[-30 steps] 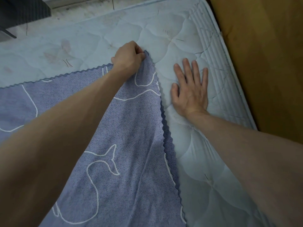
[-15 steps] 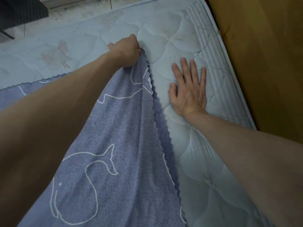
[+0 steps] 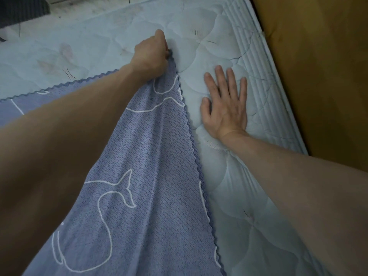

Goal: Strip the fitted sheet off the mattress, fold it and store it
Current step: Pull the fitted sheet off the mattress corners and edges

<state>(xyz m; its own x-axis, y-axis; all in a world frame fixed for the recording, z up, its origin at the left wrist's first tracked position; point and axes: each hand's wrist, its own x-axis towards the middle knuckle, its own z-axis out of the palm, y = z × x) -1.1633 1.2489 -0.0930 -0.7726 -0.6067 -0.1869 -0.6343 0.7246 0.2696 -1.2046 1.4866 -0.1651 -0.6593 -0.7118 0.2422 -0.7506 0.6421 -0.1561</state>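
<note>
A pale quilted mattress (image 3: 209, 48) fills most of the view, its ribbed side panel running past the right fingertips down to a brown floor (image 3: 322, 76). Over its near left part lies the blue sheet (image 3: 143, 196), printed with white whale outlines and edged in a darker scalloped trim. The cloth narrows to a point at the left fingers, and its trimmed edge runs back from there, passing just beside the right thumb.

The left hand (image 3: 151, 54) is curled into a fist on that corner of the sheet, the fingers closed round the bunched fabric, knuckles up. The right hand (image 3: 227, 108) lies flat on the bare mattress just right of the sheet's edge, its fingers (image 3: 231, 80) straight, a little spread and pointing away from the person, holding nothing. Beyond the left knuckles the quilting carries faint pinkish stains (image 3: 65, 52) and a few short dark marks.
</note>
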